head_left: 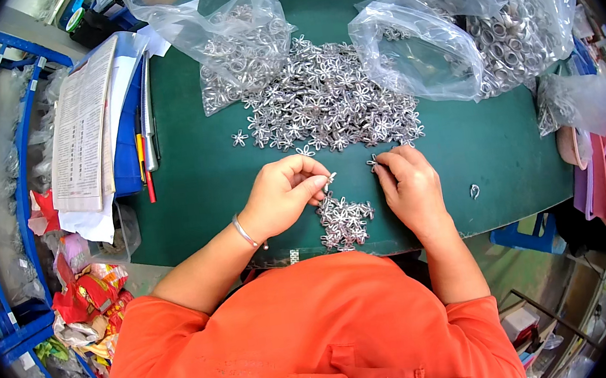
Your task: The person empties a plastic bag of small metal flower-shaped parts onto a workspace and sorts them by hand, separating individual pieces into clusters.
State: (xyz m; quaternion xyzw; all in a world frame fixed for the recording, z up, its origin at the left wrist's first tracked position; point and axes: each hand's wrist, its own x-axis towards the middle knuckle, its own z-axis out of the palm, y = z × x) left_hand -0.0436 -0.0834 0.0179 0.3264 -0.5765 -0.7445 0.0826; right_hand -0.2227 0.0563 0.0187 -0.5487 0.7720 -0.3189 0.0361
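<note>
While I watch from my end, a silver flower sits pinched between thumb and fingertips of the left hand, just above the upper edge of a small pile of similar pieces. I have the right hand narrowed too, its thumb and fingers holding a second flower just above the counter. The small pile lies between the two forearms, near the counter's front edge. Beyond both hands I see a big pile of the same flowers, with a stray flower just beside it on the left. A clear bag of silver pieces touches the big pile's left side; on its right I get a bag of rings. One silver loop lies alone, well to the right of the right hand. Farther out, I make out papers and a red pen at the counter's left, a blue rack past them, and a blue stool below the right edge.
</note>
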